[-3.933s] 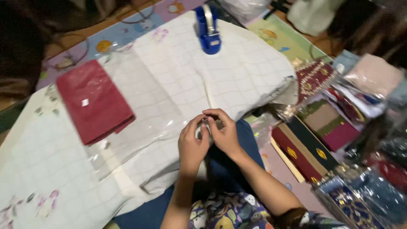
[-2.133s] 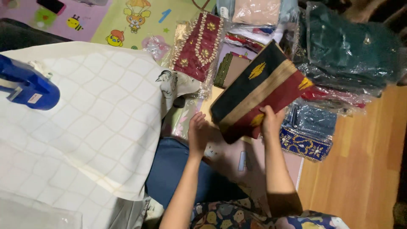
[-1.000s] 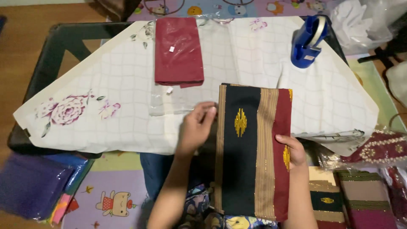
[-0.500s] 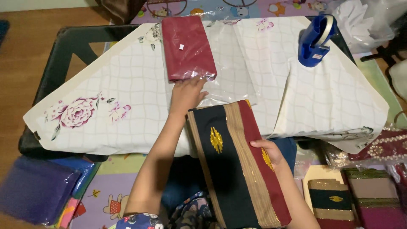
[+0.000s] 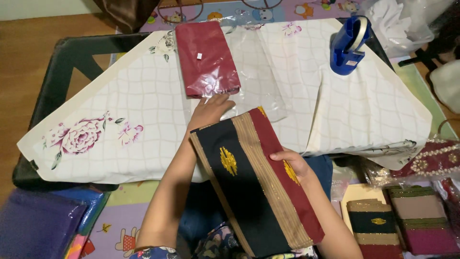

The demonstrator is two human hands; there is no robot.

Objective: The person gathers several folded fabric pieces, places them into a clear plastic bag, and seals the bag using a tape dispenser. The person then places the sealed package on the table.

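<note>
Two hands at work over a low black table (image 5: 57,62) covered w/ a white checked cloth printed with pink roses (image 5: 120,139). Right hand (image 5: 294,165) is clamped on the edge of a folded black, gold and maroon woven fabric (image 5: 249,182), thumb on top, fingers under; the fabric lies tilted, its upper end on the cloth's front edge, the rest over the person's lap. Left hand (image 5: 208,110) is flat, fingers spread, pressing the mouth of an empty clear plastic bag (image 5: 258,86) lying on the cloth. Just beside it, a 2nd clear bag holds a folded maroon cloth (image 5: 206,57). Blue tape dispenser (image 5: 349,45) stands at the far right of the table. More folded fabrics in plastic sleeves (image 5: 407,225) sit on the floor, right.
</note>
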